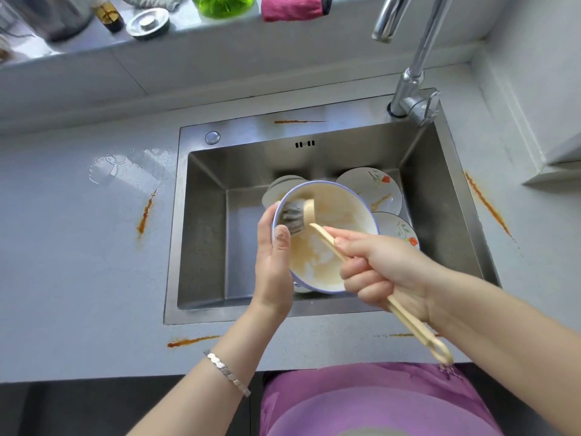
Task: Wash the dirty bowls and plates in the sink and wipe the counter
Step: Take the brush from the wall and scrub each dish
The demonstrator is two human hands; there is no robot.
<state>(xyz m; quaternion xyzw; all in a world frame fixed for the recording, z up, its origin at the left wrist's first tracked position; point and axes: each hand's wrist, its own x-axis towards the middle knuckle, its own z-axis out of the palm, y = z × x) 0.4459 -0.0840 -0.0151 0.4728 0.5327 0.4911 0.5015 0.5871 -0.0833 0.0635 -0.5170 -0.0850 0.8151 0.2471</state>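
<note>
Left hand (274, 256) grips the rim of a dirty bowl (327, 237), tilted over the sink (204, 247). Right hand (380, 272) clasps the handle of a brush (317, 229); bristles sit against the bowl's inner wall. 2 flowered plates (374, 187) lie in the sink behind the bowl. Orange streaks (145, 215) mark the counter (78, 262). Faucet (415, 58) at the back right.

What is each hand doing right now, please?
Left hand: closed, holding the bowl by its rim.
Right hand: closed, gripping the brush by its handle.
</note>
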